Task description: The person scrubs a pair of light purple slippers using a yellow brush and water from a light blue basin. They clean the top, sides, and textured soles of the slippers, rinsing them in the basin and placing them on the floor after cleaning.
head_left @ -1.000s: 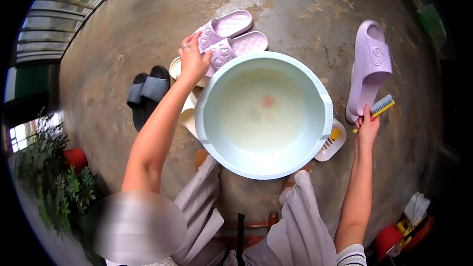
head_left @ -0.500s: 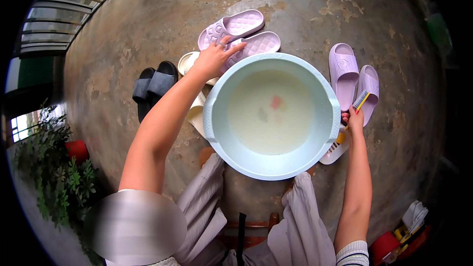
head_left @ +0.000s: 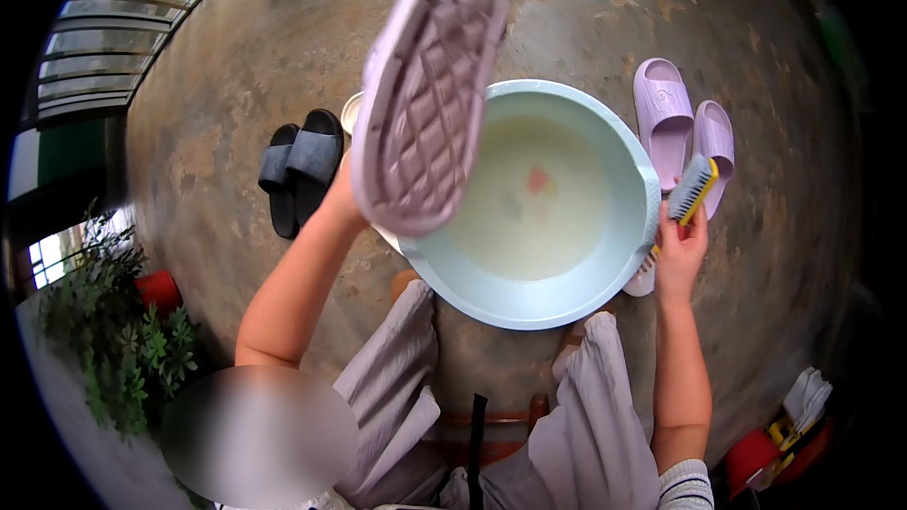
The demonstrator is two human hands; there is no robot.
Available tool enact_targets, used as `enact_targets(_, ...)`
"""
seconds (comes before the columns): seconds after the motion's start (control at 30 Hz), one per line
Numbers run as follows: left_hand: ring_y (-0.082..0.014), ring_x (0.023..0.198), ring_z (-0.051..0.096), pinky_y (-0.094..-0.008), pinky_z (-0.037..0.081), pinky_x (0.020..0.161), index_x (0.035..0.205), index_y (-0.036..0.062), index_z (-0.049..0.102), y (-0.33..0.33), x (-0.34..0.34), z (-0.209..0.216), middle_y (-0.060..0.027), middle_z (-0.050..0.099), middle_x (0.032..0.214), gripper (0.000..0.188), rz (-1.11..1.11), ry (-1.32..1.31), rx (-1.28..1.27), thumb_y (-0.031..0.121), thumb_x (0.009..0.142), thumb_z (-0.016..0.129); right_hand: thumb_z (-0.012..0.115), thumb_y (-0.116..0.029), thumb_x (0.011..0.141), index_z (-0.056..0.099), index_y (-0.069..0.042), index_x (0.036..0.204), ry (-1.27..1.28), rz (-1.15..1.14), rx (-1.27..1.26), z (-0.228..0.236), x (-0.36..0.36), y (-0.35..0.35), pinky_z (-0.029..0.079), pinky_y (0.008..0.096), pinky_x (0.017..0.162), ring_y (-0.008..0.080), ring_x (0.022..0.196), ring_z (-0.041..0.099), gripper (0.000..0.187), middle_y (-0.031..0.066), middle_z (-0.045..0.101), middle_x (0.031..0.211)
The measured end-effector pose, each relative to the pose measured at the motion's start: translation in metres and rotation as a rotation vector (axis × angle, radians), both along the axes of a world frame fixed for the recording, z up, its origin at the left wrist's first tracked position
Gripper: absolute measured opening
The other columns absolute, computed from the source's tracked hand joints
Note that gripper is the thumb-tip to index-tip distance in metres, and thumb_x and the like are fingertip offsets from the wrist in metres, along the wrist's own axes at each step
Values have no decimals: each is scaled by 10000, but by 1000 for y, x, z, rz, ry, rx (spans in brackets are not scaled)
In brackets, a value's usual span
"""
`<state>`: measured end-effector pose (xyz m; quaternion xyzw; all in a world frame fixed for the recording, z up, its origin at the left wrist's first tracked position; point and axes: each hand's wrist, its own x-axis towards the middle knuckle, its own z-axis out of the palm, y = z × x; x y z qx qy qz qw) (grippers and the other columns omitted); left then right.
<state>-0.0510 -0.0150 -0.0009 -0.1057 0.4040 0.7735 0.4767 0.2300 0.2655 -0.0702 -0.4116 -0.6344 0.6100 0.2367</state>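
Note:
A light purple slipper (head_left: 425, 104) is raised over the left rim of the pale blue basin (head_left: 453, 295), its quilted sole turned toward me. My left hand (head_left: 352, 196) grips it from behind, and the fingers are hidden by the sole. Cloudy water with a small reddish patch fills the basin. Beside its right rim, my right hand (head_left: 682, 250) is closed around a yellow scrub brush (head_left: 694, 191) with grey bristles pointing up and left. The spot where the slipper's mate lay is covered by the raised slipper.
Another purple pair of slippers (head_left: 665, 109) stands right of the basin, with a white slipper (head_left: 641, 281) below. Black slippers (head_left: 316, 156) and a partly covered cream shoe (head_left: 351, 113) are at the left. A potted plant (head_left: 142, 349) and a red container (head_left: 751, 461) stand at the sides.
My left hand has picked up a purple slipper from the floor beyond the basin and lifted it sole-up toward me. My right hand has turned slightly, raising the brush.

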Motion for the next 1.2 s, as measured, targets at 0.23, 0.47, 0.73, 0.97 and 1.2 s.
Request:
enact_targets(0.23, -186, 1319, 501, -381, 431, 1099, 1551, 85, 273, -18, 65, -45, -116, 455, 1503, 924, -600, 403, -188, 149, 798, 804, 595, 9, 968, 511, -8, 1328, 62, 71, -171, 10, -15, -36, 442, 201, 809, 48, 929, 543, 370, -12, 556, 1152)
enact_targets(0.47, -366, 913, 679, -399, 585, 767, 1394, 170, 446, 1, 96, -73, -156, 506, 1375, 844, -1008, 1560, -913, 130, 642, 827, 622, 45, 846, 488, 17, 1344, -245, 438, 301, -5, -18, -46, 491, 292, 887, 198, 986, 607, 517, 116, 537, 1223)
enact_targets(0.73, -355, 1458, 338, -595, 297, 1141, 1456, 180, 448, 38, 110, -137, -98, 347, 1599, 590, -1092, 2187, -935, 134, 884, 588, 610, 12, 809, 204, -257, 1606, -900, 927, 789, -62, -68, -58, 593, 427, 683, 338, 875, 717, 934, 233, 304, 1566)
enact_targets(0.97, -311, 1352, 455, -560, 394, 1087, 1458, 165, 430, 46, 110, -166, -73, 412, 1530, 615, -1285, 2065, -1024, 195, 877, 628, 619, -126, 866, 74, -278, 1630, -1119, 1090, 898, -114, -73, -76, 604, 404, 645, 340, 882, 727, 950, 290, 113, 1629)
enact_targets(1.2, -348, 1296, 503, -515, 476, 1011, 1372, 195, 514, 53, 111, -174, -77, 480, 1461, 545, -1314, 1942, -1007, 148, 844, 637, 604, -147, 884, 45, -276, 1630, -1246, 1161, 952, -120, -83, -85, 597, 423, 622, 345, 911, 724, 940, 319, 145, 1608)
